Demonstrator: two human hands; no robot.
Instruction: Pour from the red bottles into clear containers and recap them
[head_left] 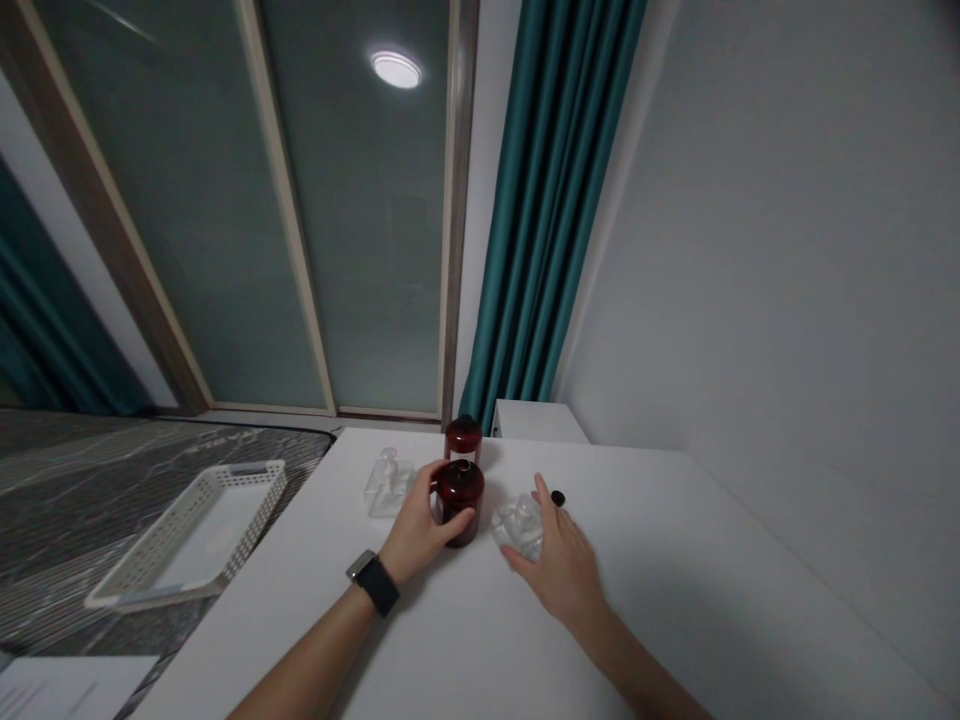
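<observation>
My left hand (420,525), with a dark watch on its wrist, is curled around a dark red-brown glass bottle (461,487) standing on the white table (450,640). A second red-brown bottle (463,436) stands just behind it. To the left is a clear square glass bottle (386,490) with a rounded stopper. My right hand (559,560) has its thumb and fingers around a clear, faceted container (517,522), partly hidden by the hand. A small black round cap (557,497) shows just beyond the right fingers; whether it is joined to the container I cannot tell.
A white perforated plastic basket (195,535) sits left of the table, on a grey marbled surface (67,500). Beyond the table's far edge stands a white cabinet (540,420) beneath a teal curtain (555,200). A grey wall (787,250) runs along the right side.
</observation>
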